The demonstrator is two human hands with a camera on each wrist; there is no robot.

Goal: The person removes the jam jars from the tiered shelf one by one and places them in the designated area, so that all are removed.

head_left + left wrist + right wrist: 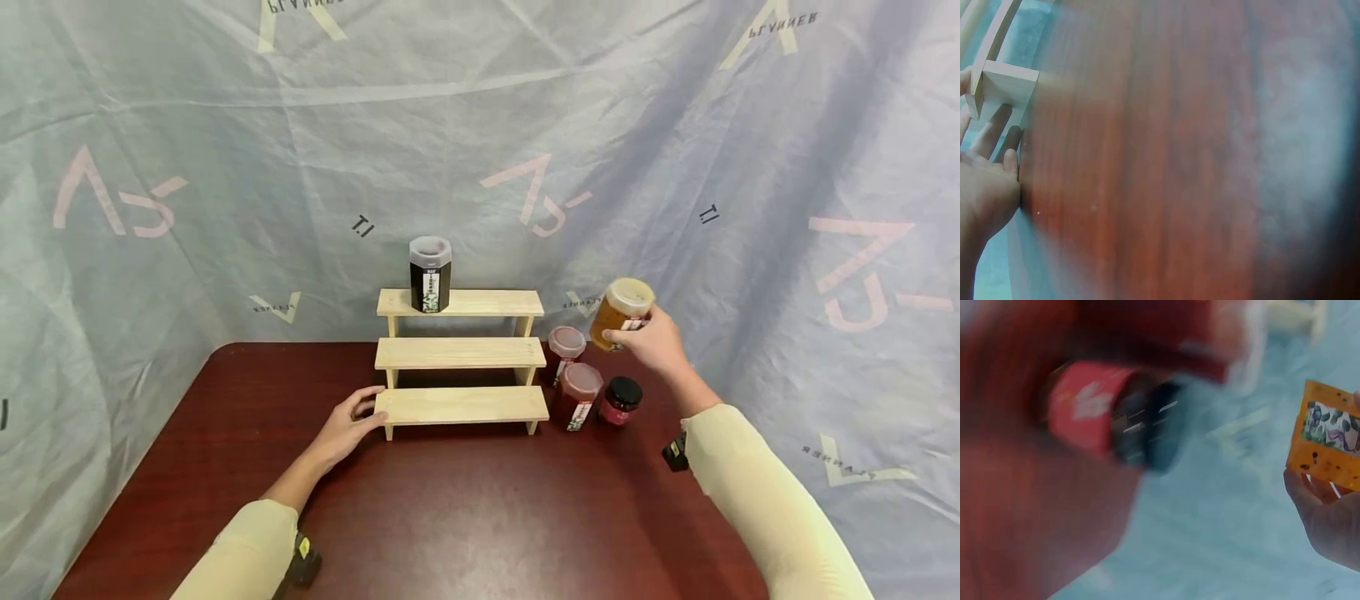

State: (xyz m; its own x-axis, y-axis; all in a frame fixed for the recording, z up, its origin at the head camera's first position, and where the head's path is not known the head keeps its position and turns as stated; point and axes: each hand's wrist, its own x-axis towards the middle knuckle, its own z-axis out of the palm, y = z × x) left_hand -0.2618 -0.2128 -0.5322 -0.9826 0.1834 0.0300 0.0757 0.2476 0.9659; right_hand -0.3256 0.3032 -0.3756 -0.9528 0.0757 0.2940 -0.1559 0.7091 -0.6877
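My right hand (654, 337) grips an amber jar (609, 323) with a pale lid, held up in the air beside the wooden step rack (461, 353). In the right wrist view the amber jar (1325, 459) shows dark specks and a leafy label. At the rack's lowest step, my left hand (351, 427) holds the left end, thumb at the front edge. The left wrist view has the fingers (992, 134) around that end of the step (1010, 81). On the top step, toward the left, stands a dark jar (431, 279) with a whitish lid.
Right of the rack, two red jars with pale lids stand on the dark red table (465, 508), one farther back (566, 343), one nearer (577, 400). Beside the nearer one is a small black-lidded jar (620, 402). A grey printed cloth (450, 150) hangs behind.
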